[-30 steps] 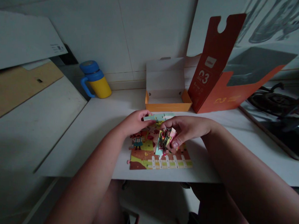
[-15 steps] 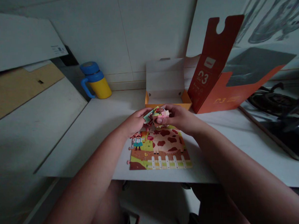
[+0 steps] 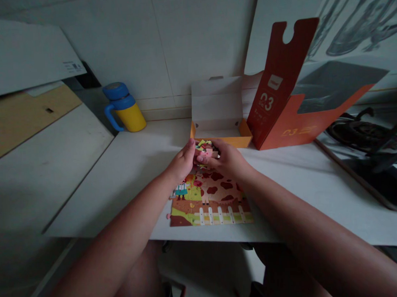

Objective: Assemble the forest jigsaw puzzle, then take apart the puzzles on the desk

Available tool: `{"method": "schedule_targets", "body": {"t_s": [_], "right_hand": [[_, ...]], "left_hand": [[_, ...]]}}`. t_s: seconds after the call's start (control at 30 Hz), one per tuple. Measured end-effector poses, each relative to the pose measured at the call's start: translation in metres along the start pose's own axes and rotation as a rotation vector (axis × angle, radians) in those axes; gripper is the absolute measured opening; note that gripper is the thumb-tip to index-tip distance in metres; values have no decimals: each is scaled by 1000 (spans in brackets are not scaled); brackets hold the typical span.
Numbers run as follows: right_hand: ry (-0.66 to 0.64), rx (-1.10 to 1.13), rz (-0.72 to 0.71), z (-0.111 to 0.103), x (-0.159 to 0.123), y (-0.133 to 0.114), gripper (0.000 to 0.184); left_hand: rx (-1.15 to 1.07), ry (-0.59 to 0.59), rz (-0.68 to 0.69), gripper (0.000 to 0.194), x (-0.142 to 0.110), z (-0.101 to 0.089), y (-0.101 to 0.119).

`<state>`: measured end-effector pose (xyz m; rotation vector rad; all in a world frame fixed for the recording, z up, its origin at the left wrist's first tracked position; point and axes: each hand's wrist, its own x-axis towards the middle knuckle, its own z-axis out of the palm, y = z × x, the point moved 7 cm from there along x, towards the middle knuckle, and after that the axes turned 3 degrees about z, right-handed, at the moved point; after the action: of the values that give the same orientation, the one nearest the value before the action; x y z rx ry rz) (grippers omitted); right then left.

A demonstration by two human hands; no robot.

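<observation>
A partly assembled colourful jigsaw puzzle point(image 3: 210, 201) lies flat near the front edge of the white counter point(image 3: 139, 165). My left hand point(image 3: 182, 161) and my right hand point(image 3: 226, 158) meet just above its far edge, both closed round a bunch of loose puzzle pieces point(image 3: 204, 149). The bunch is held right in front of the open orange box point(image 3: 220, 130), whose white lid stands upright behind it.
A tall orange cardboard sleeve point(image 3: 284, 91) stands to the right of the box. A yellow mug with a blue lid and handle point(image 3: 123, 108) sits at the back left. A gas hob point(image 3: 371, 148) lies at the right. White and brown boards point(image 3: 31, 130) slope at the left.
My right hand has carried its bunch of pieces from over the puzzle's middle up to the far edge, joining my left hand; both now grip the pieces together near the box.
</observation>
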<state>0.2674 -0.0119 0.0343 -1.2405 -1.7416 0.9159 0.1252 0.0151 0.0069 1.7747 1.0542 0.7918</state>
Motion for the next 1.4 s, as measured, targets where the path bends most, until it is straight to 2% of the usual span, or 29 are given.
{"method": "schedule_targets", "body": {"t_s": [0.07, 0.17, 0.3, 0.4, 0.5, 0.67, 0.73, 0.8, 0.97, 1.1, 1.2, 1.4], "right_hand": [[-19, -88, -10, 4, -1, 1, 55], [-42, -138, -44, 4, -1, -1, 62], [-14, -337, -95, -8, 0, -5, 50], [-87, -564, -45, -11, 2, 1, 44], [-176, -653, 27, -15, 2, 8, 46], [-191, -485, 211, -51, 0, 16, 51], [-283, -373, 309, -65, -5, 22, 53], [-431, -244, 360, -71, -13, 23, 54], [-824, -52, 386, -54, -40, 8, 50], [-1041, 94, 423, -33, -56, -3, 49], [-1082, 124, 405, -26, -58, -4, 50], [-1059, 69, 376, -24, -56, -7, 54]], "left_hand": [[-55, 51, 38, 82, -1, -2, 2], [-18, 59, 143, 74, -4, -2, 12], [64, 76, 251, 69, -6, -4, 19], [130, 117, 287, 60, -3, -9, 18], [284, 134, 330, 47, 3, -12, 15], [601, 92, 392, 33, 8, -6, 9], [661, 76, 388, 32, 9, -4, 6], [706, 54, 379, 33, 10, 0, 3], [844, 16, 331, 40, 12, 5, -2], [863, -26, 299, 67, 11, 7, 1], [822, -51, 255, 70, 12, 5, 4], [712, -46, 168, 71, 16, 2, 4]]}}
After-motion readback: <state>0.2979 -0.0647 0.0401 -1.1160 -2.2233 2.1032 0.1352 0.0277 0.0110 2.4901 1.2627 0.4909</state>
